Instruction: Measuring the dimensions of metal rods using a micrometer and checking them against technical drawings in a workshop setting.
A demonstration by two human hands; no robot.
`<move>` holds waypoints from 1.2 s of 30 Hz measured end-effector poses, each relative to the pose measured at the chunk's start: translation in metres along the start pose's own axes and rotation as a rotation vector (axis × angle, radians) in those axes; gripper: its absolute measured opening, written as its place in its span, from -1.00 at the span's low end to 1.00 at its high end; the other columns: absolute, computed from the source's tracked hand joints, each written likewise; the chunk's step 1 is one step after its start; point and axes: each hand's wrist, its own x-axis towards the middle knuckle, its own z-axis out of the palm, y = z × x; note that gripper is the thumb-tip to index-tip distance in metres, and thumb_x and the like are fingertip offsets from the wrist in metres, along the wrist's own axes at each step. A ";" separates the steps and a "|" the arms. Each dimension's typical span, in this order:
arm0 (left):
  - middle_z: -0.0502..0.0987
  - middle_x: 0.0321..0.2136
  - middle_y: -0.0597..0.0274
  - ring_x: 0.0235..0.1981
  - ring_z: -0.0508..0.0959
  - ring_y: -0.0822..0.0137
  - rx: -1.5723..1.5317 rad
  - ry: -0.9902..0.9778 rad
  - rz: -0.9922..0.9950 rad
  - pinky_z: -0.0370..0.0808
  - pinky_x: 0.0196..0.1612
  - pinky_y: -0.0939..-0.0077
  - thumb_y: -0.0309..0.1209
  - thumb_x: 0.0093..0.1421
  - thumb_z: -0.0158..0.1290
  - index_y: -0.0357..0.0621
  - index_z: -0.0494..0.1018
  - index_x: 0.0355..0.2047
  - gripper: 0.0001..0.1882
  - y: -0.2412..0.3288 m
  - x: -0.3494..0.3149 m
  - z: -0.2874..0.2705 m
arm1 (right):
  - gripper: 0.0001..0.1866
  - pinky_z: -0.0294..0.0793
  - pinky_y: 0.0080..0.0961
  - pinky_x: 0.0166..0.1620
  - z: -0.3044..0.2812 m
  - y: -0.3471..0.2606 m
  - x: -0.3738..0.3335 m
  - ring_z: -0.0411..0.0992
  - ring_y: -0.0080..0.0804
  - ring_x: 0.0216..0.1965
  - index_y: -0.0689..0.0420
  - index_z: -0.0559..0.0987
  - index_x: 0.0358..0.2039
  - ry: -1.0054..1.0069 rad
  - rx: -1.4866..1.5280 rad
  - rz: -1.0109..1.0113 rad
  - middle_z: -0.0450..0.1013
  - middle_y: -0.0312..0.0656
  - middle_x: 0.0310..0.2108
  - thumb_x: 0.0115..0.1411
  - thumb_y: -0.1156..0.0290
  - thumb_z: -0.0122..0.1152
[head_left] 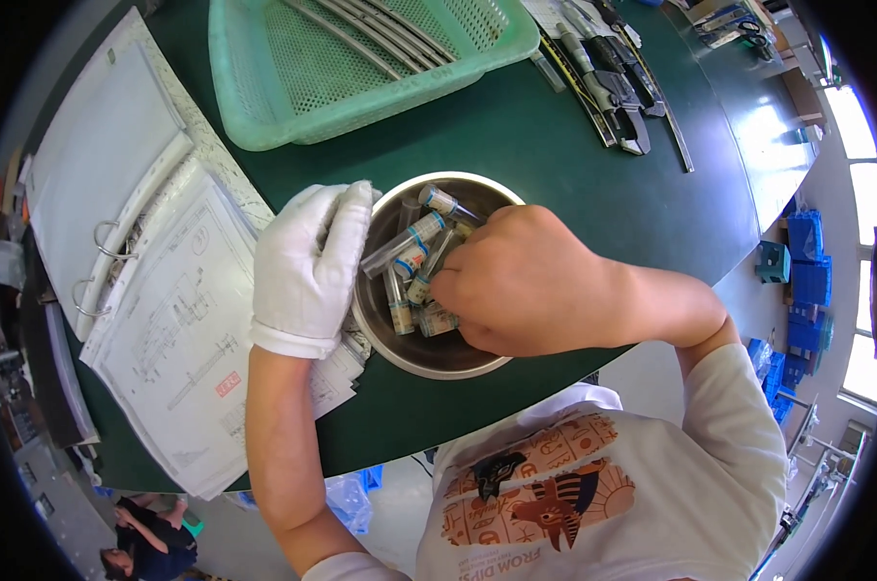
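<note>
A round metal bowl stands near the table's front edge, with several small clear tubes bearing printed labels lying jumbled in it. My left hand, in a white glove, is closed at the bowl's left rim, its thumb along the edge. Bare, my right hand reaches over the right side of the bowl, fingers curled down among the tubes. Its fingertips are hidden behind the back of the hand, so what they pinch does not show.
Left of the bowl lies an open ring binder with drawings. Behind stands a green plastic basket holding curved metal rods. Calipers and other measuring tools lie at the back right. Another person is at the lower left.
</note>
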 end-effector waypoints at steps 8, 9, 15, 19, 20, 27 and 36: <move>0.34 -0.63 0.09 -0.57 0.37 0.20 0.066 -0.027 0.015 0.28 -0.47 0.48 -0.35 0.10 -0.11 -0.30 0.41 -0.50 -0.77 0.001 -0.001 -0.004 | -0.89 0.16 -0.67 -0.64 -0.039 0.018 -0.002 0.24 -0.55 -0.71 0.20 0.45 -0.62 -0.031 0.768 0.202 0.31 -0.32 -0.73 -0.12 0.46 0.20; 0.33 -0.64 0.08 -0.57 0.36 0.18 0.088 -0.029 0.019 0.28 -0.47 0.46 -0.34 0.10 -0.11 -0.29 0.41 -0.50 -0.76 0.003 -0.001 -0.003 | -0.90 0.17 -0.71 -0.62 -0.037 0.021 -0.002 0.25 -0.66 -0.68 0.22 0.50 -0.54 -0.032 1.068 0.290 0.38 -0.34 -0.67 -0.09 0.47 0.18; 0.33 -0.64 0.08 -0.56 0.37 0.17 0.090 -0.038 0.029 0.28 -0.47 0.45 -0.35 0.10 -0.13 -0.29 0.41 -0.50 -0.77 0.004 -0.002 -0.003 | -0.74 0.28 -0.78 -0.44 -0.030 0.032 -0.002 0.32 -0.70 -0.49 0.31 0.50 -0.34 0.031 1.453 0.329 0.43 -0.30 -0.51 -0.04 0.43 0.12; 0.35 -0.62 0.08 -0.54 0.38 0.17 0.092 -0.040 0.016 0.29 -0.45 0.46 -0.36 0.10 -0.13 -0.28 0.41 -0.48 -0.78 0.004 -0.003 -0.002 | -0.75 0.10 -0.78 -0.55 -0.029 0.037 -0.003 0.17 -0.72 -0.60 0.29 0.51 -0.38 -0.004 1.559 0.309 0.42 -0.31 -0.53 -0.05 0.39 0.10; 0.36 -0.61 0.08 -0.53 0.38 0.17 0.094 -0.039 0.008 0.29 -0.44 0.46 -0.37 0.10 -0.13 -0.28 0.41 -0.48 -0.78 0.005 -0.002 -0.002 | -0.75 -0.09 -0.79 -0.66 -0.030 0.037 -0.003 0.01 -0.79 -0.70 0.27 0.51 -0.42 -0.006 1.585 0.284 0.39 -0.36 -0.59 -0.05 0.34 0.09; 0.35 -0.62 0.08 -0.53 0.38 0.17 0.095 -0.043 0.027 0.29 -0.45 0.45 -0.35 0.11 -0.14 -0.27 0.41 -0.47 -0.77 0.000 -0.001 -0.002 | -0.80 0.06 -0.71 -0.66 -0.039 0.022 -0.003 0.12 -0.73 -0.69 0.25 0.51 -0.45 0.110 1.468 0.311 0.35 -0.38 -0.67 -0.04 0.38 0.08; 0.33 -0.65 0.09 -0.57 0.36 0.18 0.060 -0.032 0.034 0.28 -0.47 0.45 -0.34 0.11 -0.12 -0.28 0.41 -0.50 -0.76 0.000 -0.001 -0.002 | -0.82 0.24 -0.39 -0.56 -0.030 0.012 -0.018 0.31 -0.22 -0.57 0.10 0.43 -0.59 -0.027 0.122 0.008 0.32 -0.24 -0.64 -0.21 0.32 0.19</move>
